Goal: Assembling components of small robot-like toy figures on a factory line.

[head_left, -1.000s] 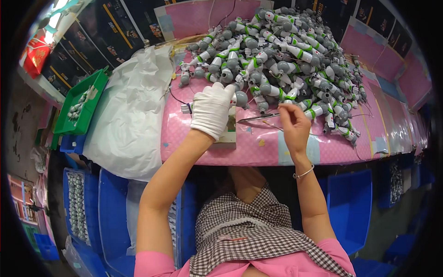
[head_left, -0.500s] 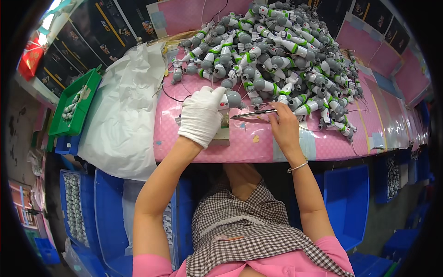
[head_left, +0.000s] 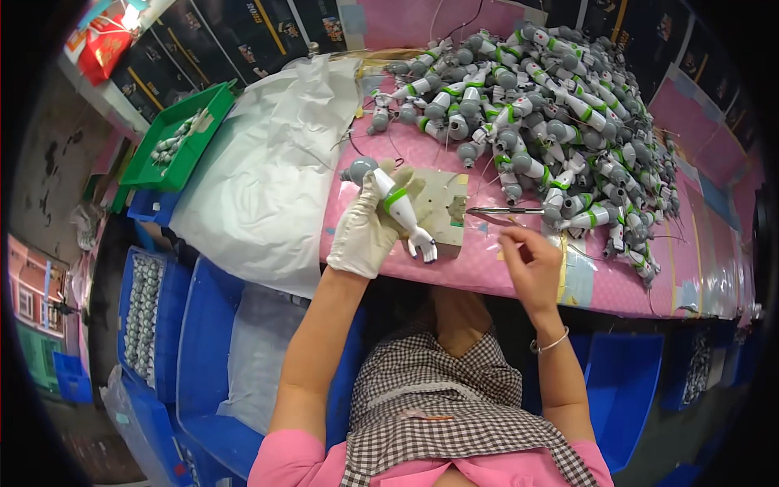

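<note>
My left hand [head_left: 369, 223], in a white glove, is closed around a toy arm [head_left: 398, 204]. This arm has a grey ball joint at its upper end, a green band and a white hand pointing down toward the table's front edge. Under it lies a grey metal block [head_left: 442, 188] with a worn recess on its right side. My bare right hand [head_left: 531, 264] hovers at the table's front edge, its fingers loosely curled and apart, nothing visible in them. Just beyond those fingertips a pair of tweezers [head_left: 507, 212] lies on the pink table covering, its tip toward the block.
A large heap of similar toy arms [head_left: 560, 105] covers the table's back right. White sheeting [head_left: 268, 154] drapes the left side, beside a green tray [head_left: 174, 138] of small parts. Blue bins [head_left: 219, 357] stand below the table edge. The pink table covering [head_left: 479, 264] bends along the front.
My right hand has let go of the tweezers and drawn back toward me. My left hand has turned the toy arm, so its white hand now points toward me. The view has shifted left.
</note>
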Available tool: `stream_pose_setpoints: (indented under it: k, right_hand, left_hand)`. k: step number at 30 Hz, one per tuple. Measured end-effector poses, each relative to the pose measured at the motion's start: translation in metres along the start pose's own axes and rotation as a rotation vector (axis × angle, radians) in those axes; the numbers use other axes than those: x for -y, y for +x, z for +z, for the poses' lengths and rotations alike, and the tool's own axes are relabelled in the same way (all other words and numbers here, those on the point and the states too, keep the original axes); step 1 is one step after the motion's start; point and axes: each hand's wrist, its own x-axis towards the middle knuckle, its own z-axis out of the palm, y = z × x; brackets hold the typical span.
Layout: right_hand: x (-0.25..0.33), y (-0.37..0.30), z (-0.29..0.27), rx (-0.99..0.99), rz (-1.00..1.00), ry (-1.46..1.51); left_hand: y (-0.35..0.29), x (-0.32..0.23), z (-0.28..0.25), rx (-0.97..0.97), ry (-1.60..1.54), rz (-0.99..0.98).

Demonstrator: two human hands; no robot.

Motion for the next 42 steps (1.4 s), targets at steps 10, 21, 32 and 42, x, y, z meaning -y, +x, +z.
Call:
stream_pose_setpoints:
  k: [10,21,32,42]
  right_hand:
    - [0.016,-0.020,0.054,0.747,0.119,1.266]
    - [0.007,-0.036,0.045,0.355,-0.686,0.071]
    - [0.001,0.010,0.010,0.365,0.432,0.723]
    - [-0.013,0.017,0.012,0.205,0.562,0.978]
  left_hand:
    - [-0.019,0.028,-0.003,0.125,-0.171,-0.090]
    - [-0.024,0.038,-0.025,0.144,-0.110,-0.234]
    - [-0.064,0.054,-0.029,0.052,0.271,-0.356]
    - [-0.073,0.070,-0.031,-0.039,0.022,-0.613]
